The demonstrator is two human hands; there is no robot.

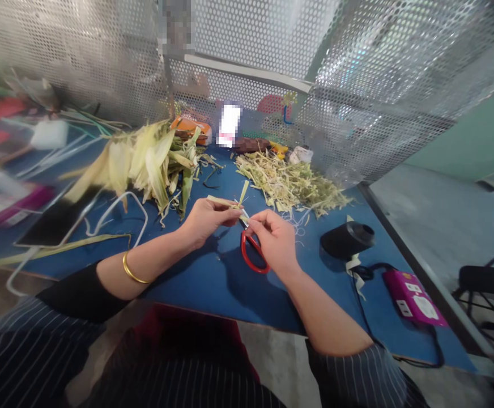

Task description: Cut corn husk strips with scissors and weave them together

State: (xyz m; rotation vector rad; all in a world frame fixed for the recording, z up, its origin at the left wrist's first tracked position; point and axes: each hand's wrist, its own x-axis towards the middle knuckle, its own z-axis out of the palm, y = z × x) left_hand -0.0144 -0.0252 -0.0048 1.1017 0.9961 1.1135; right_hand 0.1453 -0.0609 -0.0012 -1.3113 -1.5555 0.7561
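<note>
My left hand (pixel 213 220) pinches a narrow, pale green strip of corn husk (pixel 220 200) between thumb and fingers. A short end of husk (pixel 243 191) sticks up beyond the fingertips. Close by, my right hand (pixel 275 238) has its thumb and forefinger closed on the near end of the same small husk piece. Red-handled scissors (pixel 255 258) show just below the fingers, blades pointing away; I cannot tell whether they lie on the table or hang from the right hand. Thin white thread (pixel 298 224) curls on the table beside the right hand.
A heap of whole corn husks (pixel 145 161) lies back left, a pile of shredded husk (pixel 289 184) back right. A phone (pixel 58 218) with a white cable is at left. A black cylinder (pixel 346 239) and a magenta box (pixel 414 297) stand at right. Perforated panels (pixel 251 39) rise behind.
</note>
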